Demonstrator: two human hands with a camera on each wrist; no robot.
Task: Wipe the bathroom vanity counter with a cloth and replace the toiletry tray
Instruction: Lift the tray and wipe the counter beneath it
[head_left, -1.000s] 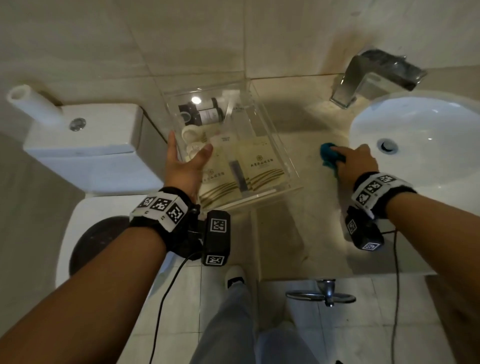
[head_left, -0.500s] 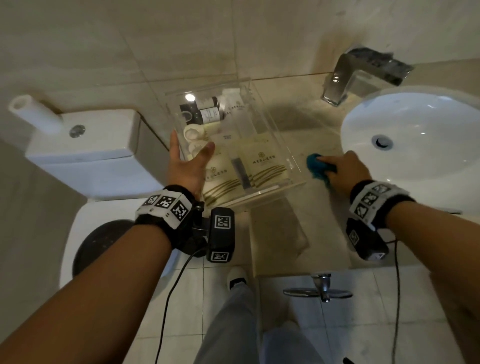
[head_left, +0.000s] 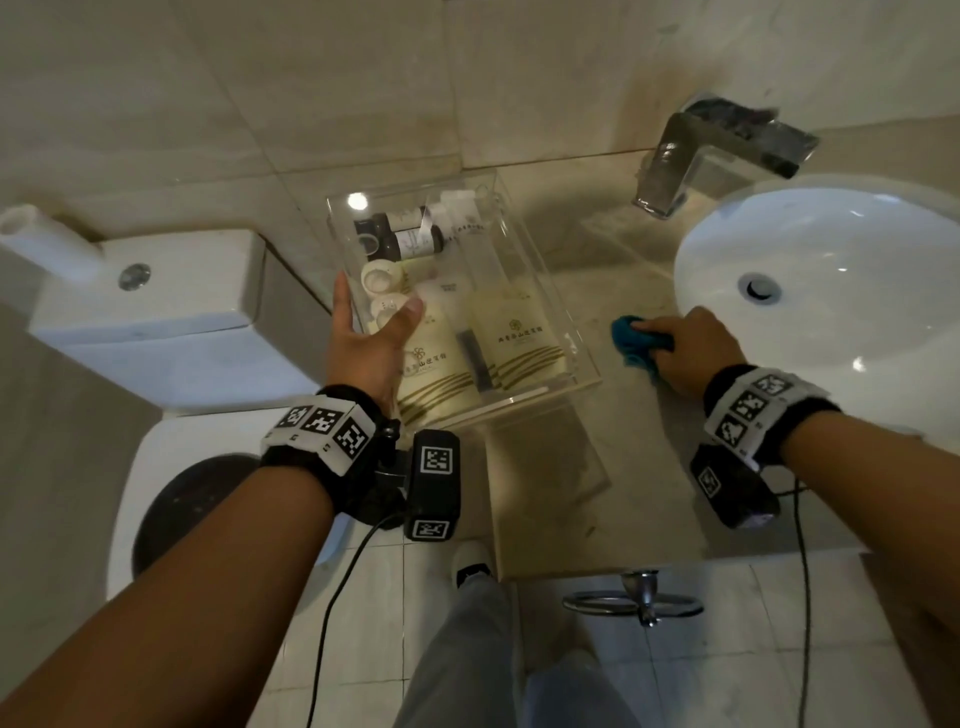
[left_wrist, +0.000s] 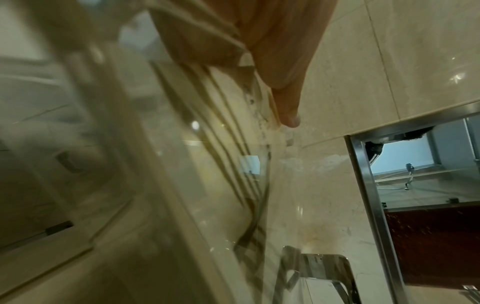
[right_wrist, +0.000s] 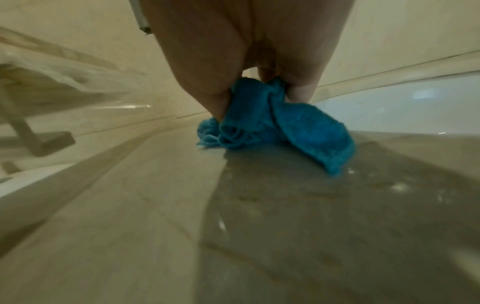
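Note:
A clear acrylic toiletry tray (head_left: 540, 270) with small bottles, round caps and cream sachets is held up off the beige counter (head_left: 597, 467). My left hand (head_left: 371, 338) grips its left edge, thumb over the rim and fingers beneath; the left wrist view shows the thumb (left_wrist: 285, 98) against the tray (left_wrist: 182, 164). To the right, my right hand (head_left: 685, 348) clutches a bunched blue cloth (head_left: 631, 343) and presses it on the counter beside the basin. The right wrist view shows that cloth (right_wrist: 280, 123) pinched between fingers, touching the counter (right_wrist: 155, 226).
A white basin (head_left: 831, 291) and a chrome tap (head_left: 717, 150) fill the right side. A white toilet cistern (head_left: 156, 312) and seat stand left of the counter. A chrome towel ring (head_left: 634, 603) hangs under the counter's front edge. Tiled wall behind.
My right hand and the cloth slid left across the counter toward the tray. The left hand keeps the tray raised in nearly the same spot.

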